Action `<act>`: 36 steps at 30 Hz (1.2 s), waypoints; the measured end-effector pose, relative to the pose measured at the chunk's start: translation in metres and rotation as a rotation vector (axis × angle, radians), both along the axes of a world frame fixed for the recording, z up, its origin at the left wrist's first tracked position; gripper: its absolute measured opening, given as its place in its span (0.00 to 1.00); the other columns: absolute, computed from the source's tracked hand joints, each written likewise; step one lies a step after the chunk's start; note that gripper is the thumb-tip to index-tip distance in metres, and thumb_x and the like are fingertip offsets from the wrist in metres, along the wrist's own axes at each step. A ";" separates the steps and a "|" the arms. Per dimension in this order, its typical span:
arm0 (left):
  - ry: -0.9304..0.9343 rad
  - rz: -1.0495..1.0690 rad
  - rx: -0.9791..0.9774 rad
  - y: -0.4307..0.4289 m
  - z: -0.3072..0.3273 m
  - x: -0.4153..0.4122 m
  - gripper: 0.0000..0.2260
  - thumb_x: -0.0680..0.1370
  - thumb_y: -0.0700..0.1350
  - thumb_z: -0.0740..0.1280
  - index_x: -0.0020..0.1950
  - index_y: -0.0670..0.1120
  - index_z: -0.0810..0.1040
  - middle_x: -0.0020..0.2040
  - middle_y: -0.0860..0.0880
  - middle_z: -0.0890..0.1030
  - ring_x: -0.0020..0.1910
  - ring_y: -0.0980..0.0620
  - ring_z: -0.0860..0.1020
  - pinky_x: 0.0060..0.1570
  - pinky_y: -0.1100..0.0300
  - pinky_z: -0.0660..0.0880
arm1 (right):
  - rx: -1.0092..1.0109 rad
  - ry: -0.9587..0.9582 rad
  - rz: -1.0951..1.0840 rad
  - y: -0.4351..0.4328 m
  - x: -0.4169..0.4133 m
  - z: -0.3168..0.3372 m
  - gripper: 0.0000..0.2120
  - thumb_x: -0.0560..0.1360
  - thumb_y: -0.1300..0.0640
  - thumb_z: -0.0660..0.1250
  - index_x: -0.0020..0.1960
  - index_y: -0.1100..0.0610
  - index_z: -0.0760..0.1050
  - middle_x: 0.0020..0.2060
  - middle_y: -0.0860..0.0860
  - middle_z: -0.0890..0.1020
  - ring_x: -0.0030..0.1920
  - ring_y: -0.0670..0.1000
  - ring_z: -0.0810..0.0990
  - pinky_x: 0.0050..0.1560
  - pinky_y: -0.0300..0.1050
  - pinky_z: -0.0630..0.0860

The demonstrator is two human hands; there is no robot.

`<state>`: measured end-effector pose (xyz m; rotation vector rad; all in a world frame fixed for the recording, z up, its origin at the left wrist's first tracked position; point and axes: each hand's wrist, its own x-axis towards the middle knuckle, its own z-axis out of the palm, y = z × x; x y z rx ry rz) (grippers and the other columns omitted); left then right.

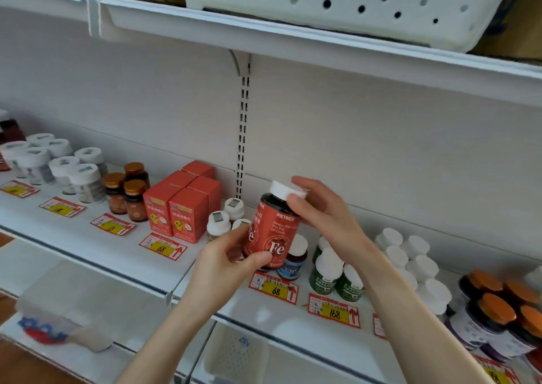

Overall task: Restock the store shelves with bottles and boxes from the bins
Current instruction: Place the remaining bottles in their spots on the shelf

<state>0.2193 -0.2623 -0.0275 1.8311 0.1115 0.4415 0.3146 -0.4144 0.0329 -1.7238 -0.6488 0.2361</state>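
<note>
One red-labelled bottle [275,231] with a white cap is held slightly tilted above the front part of the shelf [76,234], mid-length. Left hand [225,263] grips its base. Right hand [319,210] has its fingers curled over the cap. Three copper-capped bottles [129,190] stand toward the shelf's left end.

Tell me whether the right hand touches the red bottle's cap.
Touching. The head view shows fingers of the right hand curled over the cap; the left hand grips the bottle.

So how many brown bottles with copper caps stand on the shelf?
3 brown bottles: two in front, one behind, left of the red boxes. More may be hidden.
</note>
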 end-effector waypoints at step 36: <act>0.465 0.514 1.194 0.479 -0.035 -0.176 0.33 0.65 0.66 0.69 0.59 0.44 0.77 0.49 0.45 0.81 0.48 0.46 0.80 0.47 0.55 0.77 | -0.119 -0.271 0.211 0.577 -0.077 0.017 0.20 0.68 0.54 0.74 0.58 0.55 0.76 0.50 0.47 0.78 0.52 0.47 0.77 0.50 0.39 0.72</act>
